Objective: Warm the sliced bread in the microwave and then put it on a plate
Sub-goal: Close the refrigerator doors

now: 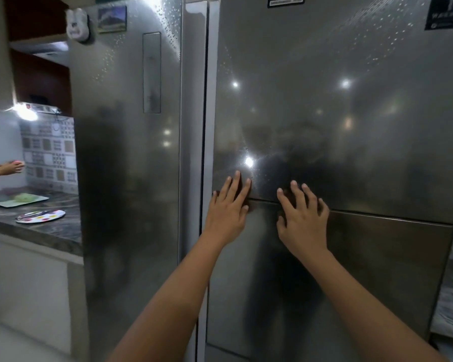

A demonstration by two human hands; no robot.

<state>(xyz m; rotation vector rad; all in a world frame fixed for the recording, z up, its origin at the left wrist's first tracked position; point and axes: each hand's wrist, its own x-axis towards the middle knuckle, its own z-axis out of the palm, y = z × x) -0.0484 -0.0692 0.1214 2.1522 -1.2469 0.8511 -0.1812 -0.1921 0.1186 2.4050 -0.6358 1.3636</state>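
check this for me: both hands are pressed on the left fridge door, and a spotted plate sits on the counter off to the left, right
Not quite. The head view shows the left hand and the right hand pressed on the right fridge door, not the left fridge door. The spotted plate does sit on the counter off to the left.

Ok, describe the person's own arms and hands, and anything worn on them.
The left forearm and right forearm are bare down to the frame's bottom edge; no sleeve shows. The left hand and right hand wear no gloves, and no watch, bracelet or ring is visible. Fingernails look short.
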